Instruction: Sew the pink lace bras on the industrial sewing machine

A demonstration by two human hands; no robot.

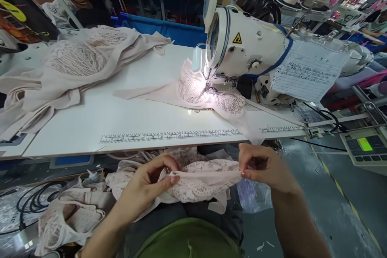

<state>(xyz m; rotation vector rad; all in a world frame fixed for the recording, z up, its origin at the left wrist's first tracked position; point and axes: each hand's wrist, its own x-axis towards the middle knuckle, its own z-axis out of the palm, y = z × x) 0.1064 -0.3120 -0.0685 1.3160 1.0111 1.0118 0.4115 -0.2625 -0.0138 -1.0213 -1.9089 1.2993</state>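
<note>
Both hands, left hand (151,179) and right hand (260,167), pinch the lace piece (202,183) stretched between them over my lap. At twelve o'clock, another lace garment (208,96) lies under the sewing machine (250,44) on the tabletop (121,113).

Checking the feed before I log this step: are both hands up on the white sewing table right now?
No: the left hand and right hand hold a lace piece below the table edge.

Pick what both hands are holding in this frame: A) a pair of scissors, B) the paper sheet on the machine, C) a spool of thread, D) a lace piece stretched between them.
D: the left hand and right hand each pinch an end of the pale lace piece, held below the table edge.
</note>
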